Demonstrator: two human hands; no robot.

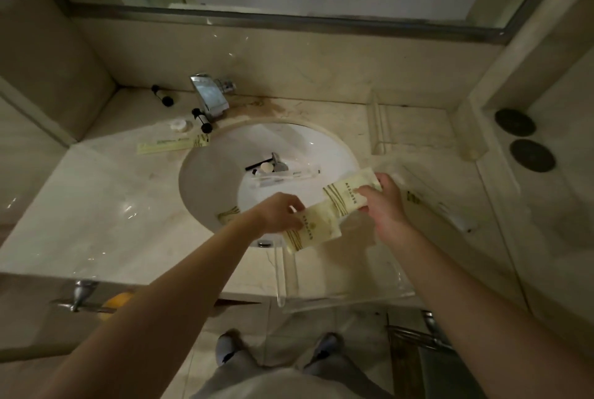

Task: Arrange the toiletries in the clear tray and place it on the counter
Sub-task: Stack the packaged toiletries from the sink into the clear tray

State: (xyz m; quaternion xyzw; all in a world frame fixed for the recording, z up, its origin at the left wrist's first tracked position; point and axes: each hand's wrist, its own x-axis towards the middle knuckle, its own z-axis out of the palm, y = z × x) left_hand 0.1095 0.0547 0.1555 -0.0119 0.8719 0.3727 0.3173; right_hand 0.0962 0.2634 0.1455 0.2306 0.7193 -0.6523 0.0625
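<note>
Head view: left hand pinches a cream toiletry packet over the sink's near rim. Right hand grips a second packet, just beyond and overlapping the first. Clear tray lies beneath both grips, overhanging the counter edge.

Both bare forearms reach up from the bottom of the frame toward its centre. The left hand sits just left of centre, palm down, fingers curled and pinched closed on a pale packet. The right hand sits right of centre, a little higher, thumb and fingers closed on a second pale packet. The two hands are near, not touching.
</note>
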